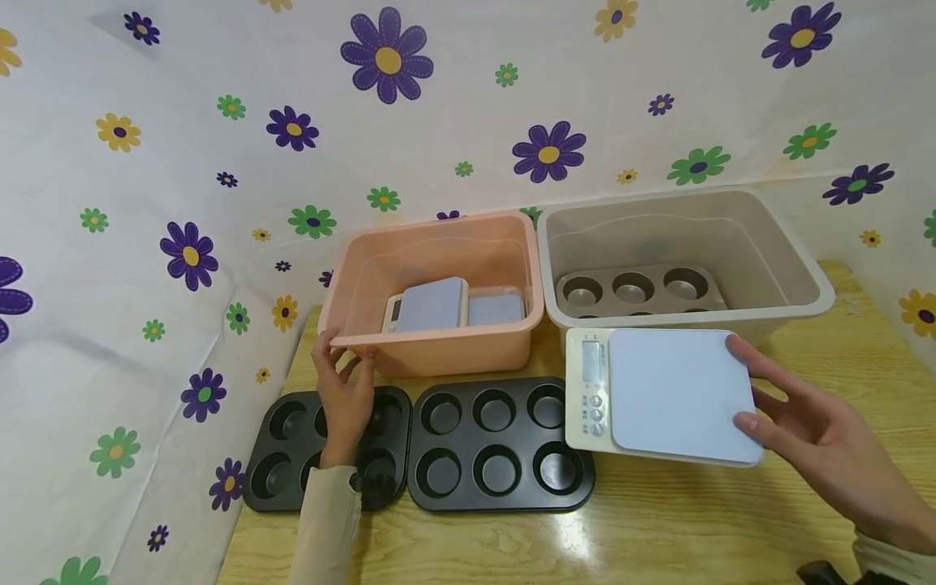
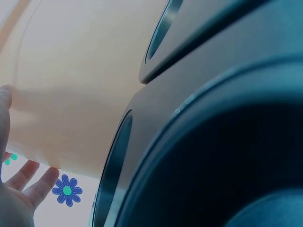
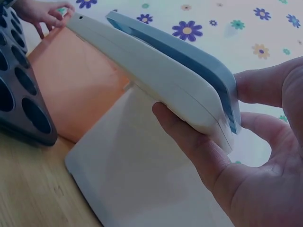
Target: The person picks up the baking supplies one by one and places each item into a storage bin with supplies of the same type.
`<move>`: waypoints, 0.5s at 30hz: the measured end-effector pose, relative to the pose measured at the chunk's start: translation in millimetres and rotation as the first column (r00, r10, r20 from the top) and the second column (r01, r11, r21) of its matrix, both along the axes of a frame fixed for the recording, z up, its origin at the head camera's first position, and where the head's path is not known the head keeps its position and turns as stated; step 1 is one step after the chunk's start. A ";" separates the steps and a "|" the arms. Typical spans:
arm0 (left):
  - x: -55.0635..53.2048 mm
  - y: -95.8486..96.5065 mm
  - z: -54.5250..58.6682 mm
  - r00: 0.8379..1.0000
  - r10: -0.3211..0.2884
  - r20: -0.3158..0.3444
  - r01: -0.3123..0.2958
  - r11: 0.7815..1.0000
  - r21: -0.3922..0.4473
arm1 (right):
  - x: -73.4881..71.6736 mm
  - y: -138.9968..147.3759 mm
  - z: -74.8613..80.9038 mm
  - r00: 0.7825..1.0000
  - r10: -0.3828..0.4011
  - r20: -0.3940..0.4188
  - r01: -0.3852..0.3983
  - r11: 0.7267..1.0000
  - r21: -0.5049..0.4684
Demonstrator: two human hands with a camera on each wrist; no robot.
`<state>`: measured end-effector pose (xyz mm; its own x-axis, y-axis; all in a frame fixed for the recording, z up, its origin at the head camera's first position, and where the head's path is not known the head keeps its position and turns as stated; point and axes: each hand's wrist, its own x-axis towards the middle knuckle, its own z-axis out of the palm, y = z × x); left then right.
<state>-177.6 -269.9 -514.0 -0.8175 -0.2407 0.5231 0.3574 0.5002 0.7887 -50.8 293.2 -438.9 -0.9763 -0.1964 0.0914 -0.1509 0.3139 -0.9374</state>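
Note:
My right hand [image 1: 826,439] grips a white kitchen scale [image 1: 680,394] by its right end. The scale's display and buttons face left, and it is raised in front of the beige bin [image 1: 775,313]. In the right wrist view, the scale [image 3: 156,66] appears edge-on between thumb and fingers. My left hand [image 1: 345,398] holds the front left corner of the pink plastic bin [image 1: 439,353], fingertips at the rim and thumb against the front wall. Inside that bin lie two more scales, one tilted scale [image 1: 431,305] and a flatter scale [image 1: 496,309] beside it.
A brown muffin pan [image 1: 603,305] lies inside the beige bin. Two black muffin pans stand before the bins: the left pan [image 1: 298,396] under my left forearm, the right pan [image 1: 468,439] partly beneath the held scale in view. A flower-patterned sheet [image 1: 468,122] backs the wooden table [image 1: 658,528].

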 end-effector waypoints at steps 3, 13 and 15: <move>0.0 0.6 -0.9 1.000 0.000 0.002 0.000 1.000 0.007 | -3.2 -3.6 3.2 0.999 0.022 0.039 -0.018 0.994 -0.106; 0.0 1.6 1.5 1.000 -0.004 0.002 0.004 1.000 0.018 | -18.0 -23.7 26.0 0.996 0.076 0.044 -0.065 0.978 -0.200; 0.6 2.6 1.7 1.000 -0.002 0.004 0.002 1.000 0.016 | -21.8 -28.3 31.2 0.995 0.095 0.039 -0.084 0.970 -0.227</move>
<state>-177.0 -267.3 -512.3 -0.8201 -0.2479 0.5158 0.3550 0.4865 0.7983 -72.7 264.9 -407.7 -0.9602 -0.2628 0.0951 -0.1204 0.0821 -0.9893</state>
